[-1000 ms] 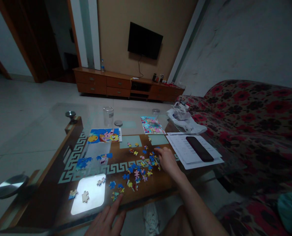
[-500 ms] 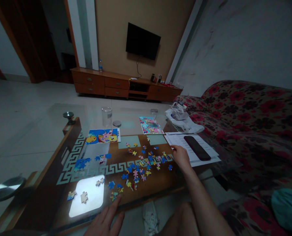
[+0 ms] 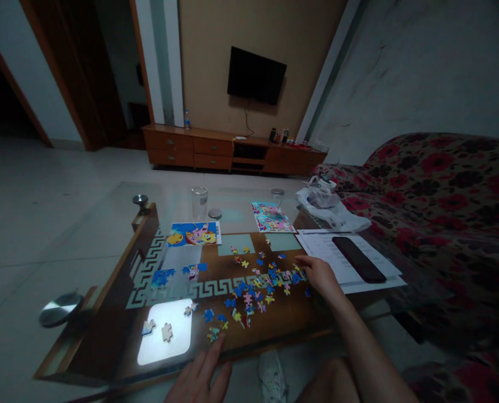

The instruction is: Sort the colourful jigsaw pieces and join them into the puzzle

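Left hand (image 3: 199, 374) at the table's (image 3: 281, 324) near edge, fingers loosely spread, holding nothing, index just beside a greenish puzzle piece (image 3: 213, 334). Right hand (image 3: 320, 275) farther out, fingers part curled at the right fringe of the scattered puzzle pieces (image 3: 248, 299) — cannot tell whether one is pinched. Joined sections (image 3: 163, 278) ahead of left hand; phone (image 3: 358, 260) on papers (image 3: 323, 249), right of right hand.

The bottom edge is cutting off the left hand (image 3: 201, 372) toward its wrist and the forearm (image 3: 362, 338) behind the right hand (image 3: 320, 275). Whether the right fingertips are touching a puzzle piece is escaping view. Between the hands, the puzzle pieces (image 3: 248, 298) are showing pictures too small to read. Beyond the right hand, the crumpled bag (image 3: 331, 211) is hiding its contents; farther right, the sofa (image 3: 438, 190) is running out of frame.
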